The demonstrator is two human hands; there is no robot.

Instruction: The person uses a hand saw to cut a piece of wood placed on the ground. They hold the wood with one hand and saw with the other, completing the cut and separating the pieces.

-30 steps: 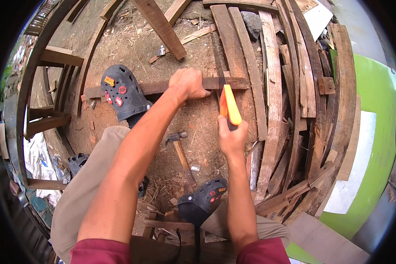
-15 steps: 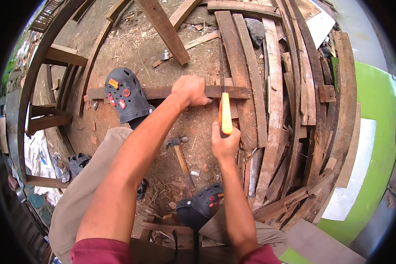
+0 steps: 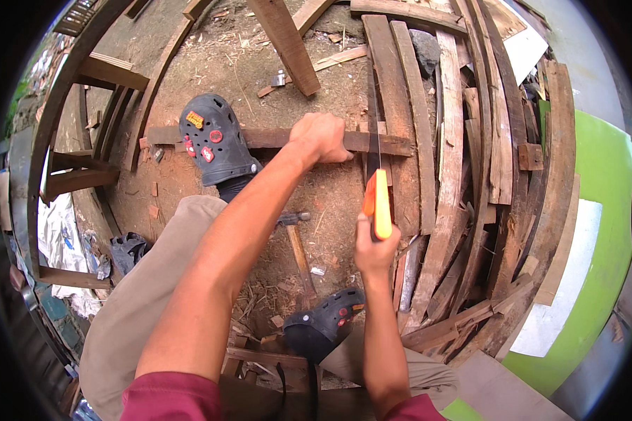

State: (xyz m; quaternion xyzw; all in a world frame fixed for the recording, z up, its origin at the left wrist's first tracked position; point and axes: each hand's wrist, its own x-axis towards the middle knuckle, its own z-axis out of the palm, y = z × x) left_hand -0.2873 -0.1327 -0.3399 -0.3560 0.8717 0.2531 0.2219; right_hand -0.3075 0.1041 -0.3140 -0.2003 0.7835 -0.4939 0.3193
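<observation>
A dark strip of wood (image 3: 268,138) lies crosswise on the ground ahead of me, its right end over other boards. My left hand (image 3: 321,138) grips the strip right of its middle, fingers wrapped over it. In my right hand (image 3: 376,247) is the yellow and orange handle of a handsaw (image 3: 381,203). The thin blade points away from me and crosses the strip near its right end. My left foot, in a dark clog (image 3: 218,140), presses on the strip's left part. On the dirt between my arms lies a hammer (image 3: 298,252), partly hidden by my left forearm.
Long boards (image 3: 451,140) are piled along the right, with a grey stone (image 3: 425,52) among them. A green panel (image 3: 604,231) lies beyond. At left stands a wooden frame (image 3: 84,175); a post (image 3: 286,49) slants in from the far side. My right clog (image 3: 326,319) is near.
My right hand has drawn the saw back toward me, so its handle sits farther from the strip. My left hand keeps its hold. The whole view has shifted slightly.
</observation>
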